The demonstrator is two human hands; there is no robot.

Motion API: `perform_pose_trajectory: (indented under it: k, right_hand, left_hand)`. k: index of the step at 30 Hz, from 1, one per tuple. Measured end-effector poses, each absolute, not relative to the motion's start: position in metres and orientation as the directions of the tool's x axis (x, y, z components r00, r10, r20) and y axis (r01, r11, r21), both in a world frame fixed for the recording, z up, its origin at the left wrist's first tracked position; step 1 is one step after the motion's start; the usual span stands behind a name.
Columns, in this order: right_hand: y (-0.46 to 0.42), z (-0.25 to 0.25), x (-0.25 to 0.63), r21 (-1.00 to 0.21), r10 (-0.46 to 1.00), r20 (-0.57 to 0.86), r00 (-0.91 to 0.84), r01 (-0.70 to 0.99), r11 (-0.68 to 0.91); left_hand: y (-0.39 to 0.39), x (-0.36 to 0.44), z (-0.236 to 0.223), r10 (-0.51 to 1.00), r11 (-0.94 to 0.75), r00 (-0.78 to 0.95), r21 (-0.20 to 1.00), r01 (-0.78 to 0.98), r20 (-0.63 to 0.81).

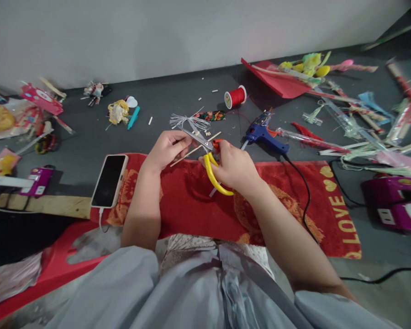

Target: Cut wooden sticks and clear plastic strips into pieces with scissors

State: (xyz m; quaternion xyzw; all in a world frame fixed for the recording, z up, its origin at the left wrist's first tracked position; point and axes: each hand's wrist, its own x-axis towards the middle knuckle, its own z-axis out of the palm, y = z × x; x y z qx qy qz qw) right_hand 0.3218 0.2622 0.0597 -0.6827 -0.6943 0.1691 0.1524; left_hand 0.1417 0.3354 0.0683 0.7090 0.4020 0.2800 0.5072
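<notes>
My right hand is closed around the scissors, which have yellow handle loops and silver blades pointing up and to the left. A bit of orange-red shows by its fingers; I cannot tell what it belongs to. My left hand is closed in a pinch beside the blades, and what its fingertips hold is hidden. A thin wooden stick slants below the blades. Just beyond the hands is a fan of fine silvery strips, with small pale cut pieces and a flower-patterned strip close by.
A red thread spool and a blue glue gun are right of the hands. The phone lies left on the red towel. Red paper and several wrapped sticks crowd the right; a teal pen lies left.
</notes>
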Motion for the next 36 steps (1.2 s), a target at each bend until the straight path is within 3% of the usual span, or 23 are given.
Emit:
perform_pose_trajectory:
  k: [11,26,36]
  right_hand:
    - [0.262,0.062,0.321,-0.424,0.999,-0.049,0.002,0.905,-0.023]
    - [0.266,0.039,0.332,-0.514,0.952,0.260,-0.164,0.811,0.280]
    - [0.267,0.049,0.333,-0.456,0.989,0.084,-0.119,0.878,0.144]
  left_hand:
    - [0.337,0.147,0.062,0.864,-0.137,0.503,0.957,0.257,-0.011]
    - [0.336,0.137,0.067,0.759,0.148,0.618,0.979,0.142,-0.204]
    - [0.335,0.140,0.067,0.777,0.152,0.595,0.978,0.142,-0.206]
